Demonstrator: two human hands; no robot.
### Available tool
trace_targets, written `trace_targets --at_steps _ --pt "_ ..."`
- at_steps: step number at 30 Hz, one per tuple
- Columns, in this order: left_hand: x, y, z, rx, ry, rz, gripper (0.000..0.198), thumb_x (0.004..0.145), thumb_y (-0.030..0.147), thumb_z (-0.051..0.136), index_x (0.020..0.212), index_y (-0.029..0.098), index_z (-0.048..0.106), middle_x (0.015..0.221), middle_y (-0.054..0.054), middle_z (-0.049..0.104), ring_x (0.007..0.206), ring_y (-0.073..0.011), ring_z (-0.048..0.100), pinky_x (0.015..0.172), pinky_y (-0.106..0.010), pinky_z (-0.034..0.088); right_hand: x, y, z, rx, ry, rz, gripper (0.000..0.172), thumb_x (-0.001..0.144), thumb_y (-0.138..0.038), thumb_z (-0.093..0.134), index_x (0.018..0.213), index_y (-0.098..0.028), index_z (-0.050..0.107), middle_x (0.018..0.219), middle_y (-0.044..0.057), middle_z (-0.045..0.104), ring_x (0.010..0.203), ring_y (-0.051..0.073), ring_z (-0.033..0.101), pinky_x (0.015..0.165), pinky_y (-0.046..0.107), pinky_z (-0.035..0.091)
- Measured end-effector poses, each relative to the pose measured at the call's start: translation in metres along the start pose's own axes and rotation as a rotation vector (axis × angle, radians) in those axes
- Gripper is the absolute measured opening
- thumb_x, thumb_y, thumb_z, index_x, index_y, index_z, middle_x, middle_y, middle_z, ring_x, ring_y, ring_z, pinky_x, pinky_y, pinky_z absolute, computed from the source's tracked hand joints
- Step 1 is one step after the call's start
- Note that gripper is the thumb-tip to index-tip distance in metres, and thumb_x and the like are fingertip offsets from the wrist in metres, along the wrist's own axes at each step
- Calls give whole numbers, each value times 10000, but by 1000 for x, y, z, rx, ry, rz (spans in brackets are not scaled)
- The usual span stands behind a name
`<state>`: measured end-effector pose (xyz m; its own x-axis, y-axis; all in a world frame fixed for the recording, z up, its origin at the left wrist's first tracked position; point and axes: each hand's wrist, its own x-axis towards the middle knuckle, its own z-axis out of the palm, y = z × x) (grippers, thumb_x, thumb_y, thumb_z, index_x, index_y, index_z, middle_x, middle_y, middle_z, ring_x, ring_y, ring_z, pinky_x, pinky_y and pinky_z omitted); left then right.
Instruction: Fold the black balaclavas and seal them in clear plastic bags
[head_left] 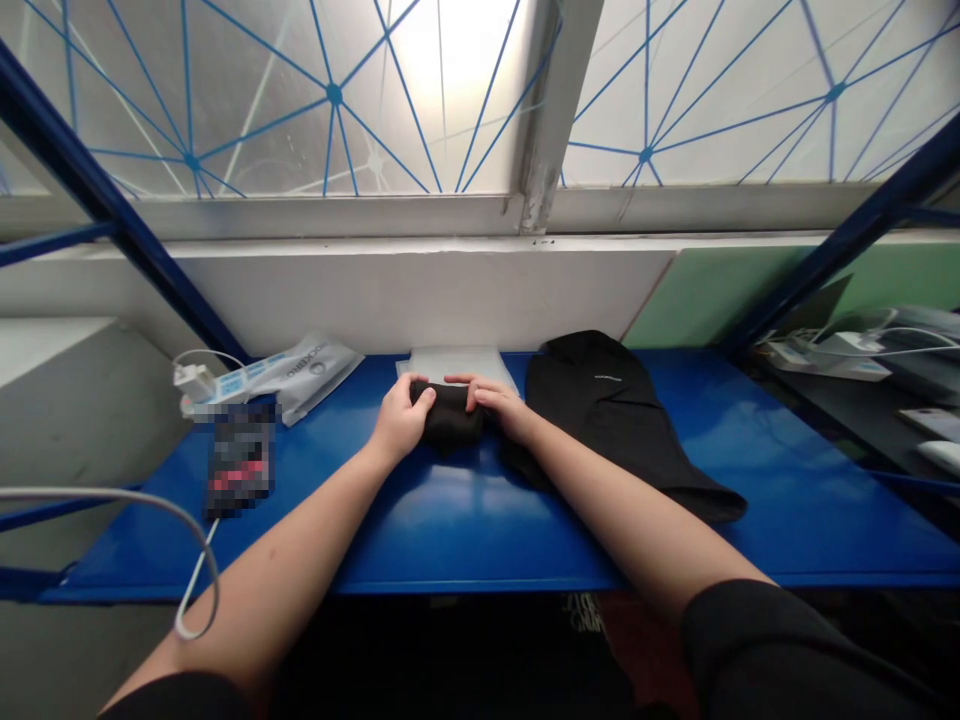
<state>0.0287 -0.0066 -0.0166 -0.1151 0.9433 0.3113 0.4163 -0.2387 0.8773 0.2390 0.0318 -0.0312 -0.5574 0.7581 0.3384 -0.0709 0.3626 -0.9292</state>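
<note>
Between my hands, a folded black cloth bundle [452,420] is raised slightly over the blue shelf; what kind of cloth item it is I cannot make out. My left hand [402,420] grips its left end, thumb on the near face. At the other end, my right hand [504,405] pinches the upper edge, with the index finger stretched along the top. A black fabric garment [611,410] with a small pale logo lies spread flat to the right, partly beneath my right forearm. Directly behind my hands lies a translucent plastic bag [459,362].
On the left of the blue shelf [480,540] are a printed grey pouch [321,375], a white power strip [229,385] and a blurred-out device [240,460] with a white cable [199,575]. Blue metal posts [161,265] frame the shelf. Electronics stand at far right.
</note>
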Motion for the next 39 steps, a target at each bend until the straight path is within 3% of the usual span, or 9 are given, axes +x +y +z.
trace_targets --at_steps 2,5,13,18,21,24,29,34,39 --pt "-3 2 2 72 36 87 195 843 353 644 975 209 644 965 -77 678 960 -273 623 928 -403 457 -2 0 5 -117 80 16 449 692 -473 821 1019 -209 660 1344 106 610 1240 291 556 1096 450 362" --pt "-3 2 1 112 36 117 213 902 420 591 926 214 642 916 -77 679 918 -269 628 896 -389 460 -2 -3 10 -299 31 112 938 490 -441 947 1318 -224 563 1259 109 643 1160 296 599 1037 424 419" --pt "3 -8 3 -266 51 -15 358 851 526 665 1006 203 662 923 -56 691 857 -228 635 803 -330 478 0 -23 3 -403 -119 247 631 591 -506 889 1077 -180 656 908 18 667 812 217 616 687 297 465" --pt "-4 6 0 -116 15 113 300 854 495 668 967 220 702 925 -61 699 920 -248 642 901 -344 466 -3 -30 2 -410 -221 175 492 692 -509 829 1028 -184 676 860 19 684 770 214 629 664 290 466" --pt "-13 16 -2 -44 -29 213 263 849 474 673 955 236 713 971 -77 702 979 -264 641 962 -355 455 -6 -43 15 -533 -181 14 625 662 -506 855 1187 -220 673 1017 61 721 906 276 660 757 330 485" --pt "-23 20 -3 -41 -119 276 250 834 454 696 966 243 724 998 -92 707 993 -269 641 986 -367 457 -8 -55 32 -573 -118 21 736 595 -445 903 1260 -261 650 1022 52 737 911 293 680 737 331 486" --pt "-29 20 -6 -98 -116 227 275 789 479 739 923 240 720 968 -95 711 984 -272 654 985 -374 471 -6 -56 44 -510 -139 129 313 659 -341 845 934 -222 753 800 3 729 761 229 676 642 283 459" --pt "-12 7 -5 -237 8 173 385 919 537 559 1165 248 626 1073 -81 723 1011 -250 678 965 -379 486 -4 -42 29 -82 -77 346 335 645 -335 852 907 -167 729 804 8 732 747 208 669 703 309 523" --pt "18 -28 0 37 -61 216 200 884 326 617 1034 225 702 1216 -116 682 1220 -291 579 1115 -432 374 0 -17 -2 541 336 249 450 692 -342 846 1084 -188 686 1053 74 753 944 241 712 879 372 569"
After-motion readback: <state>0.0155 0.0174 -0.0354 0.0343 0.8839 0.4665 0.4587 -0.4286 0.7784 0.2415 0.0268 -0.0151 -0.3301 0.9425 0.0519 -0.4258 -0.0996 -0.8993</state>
